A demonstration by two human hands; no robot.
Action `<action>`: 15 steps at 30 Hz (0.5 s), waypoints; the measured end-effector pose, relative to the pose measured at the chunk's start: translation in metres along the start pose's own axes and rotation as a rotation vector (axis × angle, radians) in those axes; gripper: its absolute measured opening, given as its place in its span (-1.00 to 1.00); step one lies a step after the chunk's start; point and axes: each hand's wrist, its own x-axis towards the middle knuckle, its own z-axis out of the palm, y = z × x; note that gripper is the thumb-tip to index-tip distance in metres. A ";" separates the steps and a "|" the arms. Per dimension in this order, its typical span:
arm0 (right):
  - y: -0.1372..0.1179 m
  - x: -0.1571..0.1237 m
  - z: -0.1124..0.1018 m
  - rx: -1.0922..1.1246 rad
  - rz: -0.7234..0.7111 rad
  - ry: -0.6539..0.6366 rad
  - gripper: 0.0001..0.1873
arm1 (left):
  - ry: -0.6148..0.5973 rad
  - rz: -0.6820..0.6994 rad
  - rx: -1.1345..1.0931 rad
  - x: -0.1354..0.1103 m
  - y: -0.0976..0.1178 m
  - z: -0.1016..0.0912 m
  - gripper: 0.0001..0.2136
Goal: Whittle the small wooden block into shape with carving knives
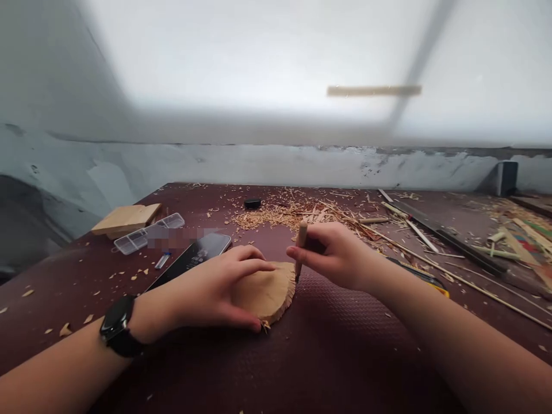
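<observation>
A pale wooden piece [264, 292] with a rounded, notched right edge lies on the dark red table. My left hand [230, 282], a black watch on its wrist, grips it with the thumb at the near edge and the fingers over the top. My right hand [334, 253] is closed around the wooden handle of a carving tool [301, 236], held nearly upright. The tool's lower end meets the notched edge at its right side; the blade shape cannot be made out. A few small shavings cling near my left thumb.
A dark phone [202, 250] lies behind my left hand. Left of it are a clear plastic case [129, 241] and wooden blocks [127, 217]. Wood chips [280, 215] and a small black object [252, 203] lie at the back. Sticks and a long dark bar [457, 241] lie right.
</observation>
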 end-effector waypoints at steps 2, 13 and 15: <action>-0.007 -0.001 -0.006 0.086 0.042 -0.011 -0.61 | -0.023 0.014 -0.005 -0.003 -0.001 -0.001 -0.20; -0.038 -0.002 -0.009 0.353 0.094 -0.222 -0.65 | -0.113 0.101 0.036 -0.012 0.006 -0.008 -0.28; -0.045 -0.007 -0.005 0.273 0.050 -0.208 -0.60 | -0.092 0.075 0.038 -0.012 0.013 -0.004 -0.27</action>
